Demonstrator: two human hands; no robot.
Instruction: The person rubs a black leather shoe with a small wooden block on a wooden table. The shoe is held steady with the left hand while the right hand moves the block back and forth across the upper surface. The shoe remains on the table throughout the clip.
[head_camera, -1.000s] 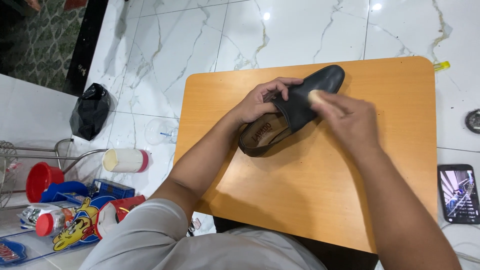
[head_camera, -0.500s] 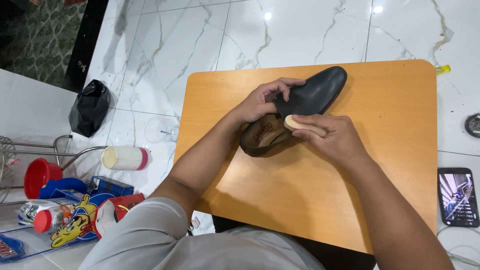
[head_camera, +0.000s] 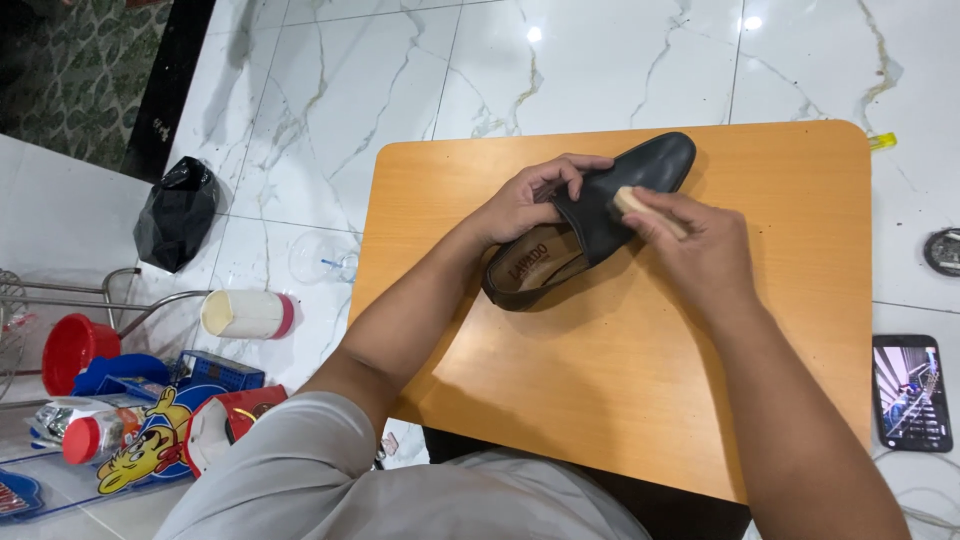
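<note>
A black leather slip-on shoe (head_camera: 640, 170) with a tan insole lies on its side on the small orange wooden table (head_camera: 620, 380). My left hand (head_camera: 530, 200) grips the shoe at its opening, fingers over the upper edge. My right hand (head_camera: 695, 245) holds a small pale wooden-handled brush (head_camera: 640, 207) whose end presses against the shoe's side near the middle. The shoe's toe points to the far right.
A phone (head_camera: 910, 392) lies on the marble floor at the right. A black bag (head_camera: 178, 212), a white container with a pink base (head_camera: 248, 314), a red cup (head_camera: 70, 350) and several colourful packages sit at the left. A round dark object (head_camera: 942, 250) is at the right edge.
My right hand slid down along the shoe towards the heel half a second ago and has now moved back up to its middle. My left hand has stayed on the opening.
</note>
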